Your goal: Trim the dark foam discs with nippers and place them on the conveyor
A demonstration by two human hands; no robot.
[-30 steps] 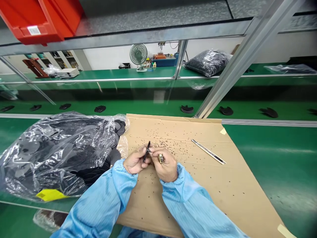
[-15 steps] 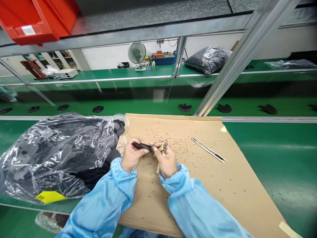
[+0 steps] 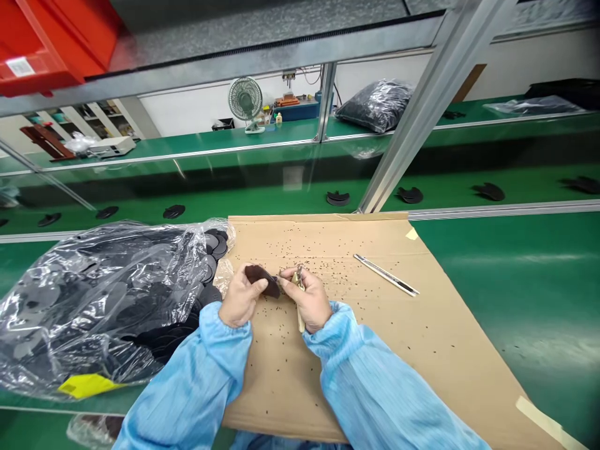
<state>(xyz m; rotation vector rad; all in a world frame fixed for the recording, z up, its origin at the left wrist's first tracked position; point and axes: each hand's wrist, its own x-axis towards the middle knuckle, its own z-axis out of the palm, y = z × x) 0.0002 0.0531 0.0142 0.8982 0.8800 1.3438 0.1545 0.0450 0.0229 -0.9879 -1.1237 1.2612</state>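
Observation:
My left hand pinches a thin, dark rounded piece by its left side, tilted above the cardboard sheet. Closed around small cream-handled pliers, my right hand has its thumb and forefinger at the right edge of the dark piece. The metal jaws of the pliers point away from me, above the fingers, and look apart from the piece. Many tiny dark bits are scattered over the cardboard around both hands.
A white cutter knife lies on the cardboard to the right. A clear plastic bag full of dark flat pieces fills the left side. Behind, dark curved pieces sit along a green belt. A metal post rises at the right.
The dark piece has turned from nearly edge-on to showing its broad face. The pliers have swung more upright in my right hand. The whole view has shifted slightly.

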